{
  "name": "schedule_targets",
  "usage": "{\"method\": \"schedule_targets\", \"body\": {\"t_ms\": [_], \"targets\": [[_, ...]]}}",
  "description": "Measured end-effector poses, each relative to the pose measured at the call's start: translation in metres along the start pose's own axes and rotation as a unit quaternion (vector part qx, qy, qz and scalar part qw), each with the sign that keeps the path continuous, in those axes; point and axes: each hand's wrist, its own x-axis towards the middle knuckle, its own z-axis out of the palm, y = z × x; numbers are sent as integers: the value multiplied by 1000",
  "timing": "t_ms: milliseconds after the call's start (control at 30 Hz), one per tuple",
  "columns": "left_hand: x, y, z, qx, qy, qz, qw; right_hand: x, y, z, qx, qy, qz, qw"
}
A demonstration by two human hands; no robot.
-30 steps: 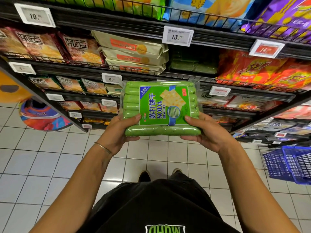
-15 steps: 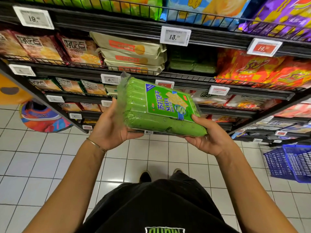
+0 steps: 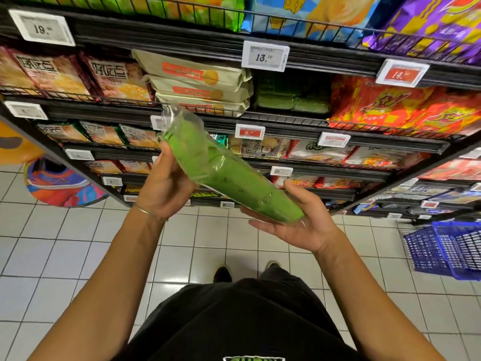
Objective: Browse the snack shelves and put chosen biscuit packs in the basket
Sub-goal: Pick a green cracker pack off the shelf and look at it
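You hold the green biscuit pack in the air with both hands, in front of the snack shelves and above the tiled floor. The pack is turned edge-on to you and slants, its crimped clear end up and to the left and its other end down and to the right.

Your left hand grips the upper part. You see the back of that hand, with its fingers wrapped round the far side of the wrapper, and a thin bracelet on the wrist.

Your right hand lies palm up beneath the lower end. Its fingers are stretched out nearly straight under the pack, and the thumb rests against the near side. The pack sits on that hand rather than being squeezed.

The blue basket stands on the floor well to the right of your right hand, close to the lowest shelves. The pack is apart from it.

On the shelf behind the pack, a stack of cream packs lies next to more green packs set deep in shadow. Red and orange bags fill the space to their right. A price tag reading 13.70 hangs on the rail above the green packs.

Your shoes show on the tiles below your hands.
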Motion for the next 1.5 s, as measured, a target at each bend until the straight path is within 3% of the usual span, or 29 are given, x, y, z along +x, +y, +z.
{"method": "schedule_targets", "body": {"t_ms": [133, 267, 367, 567, 733, 933, 1100, 1200, 1500], "targets": [[6, -10, -1, 63, 62, 13, 996, 2, 2, -2, 37, 2, 16, 999], [16, -19, 2, 93, 82, 43, 991, 6, 12, -6, -11, 12, 83, 996], [18, -16, 16, 118, 58, 56, 990, 11, 21, -12, -14, 14, 104, 994], [17, -18, 37, 198, 17, 99, 975, 17, 25, -21, -176, 94, 85, 976], [8, -19, 45, 189, -26, 92, 977, 15, 24, -23, -240, 109, 74, 962], [1, -20, 54, 175, -86, 86, 977, 12, 29, -29, -250, 135, -20, 959], [3, -18, 55, 145, -63, 34, 987, 16, 28, -35, -277, 227, -38, 933], [1, -22, 51, 119, -56, -16, 991, 21, 25, -34, -232, 288, -71, 926], [-1, -32, 39, 80, -40, -72, 993, 18, 14, -44, -140, 325, -213, 911]]}}
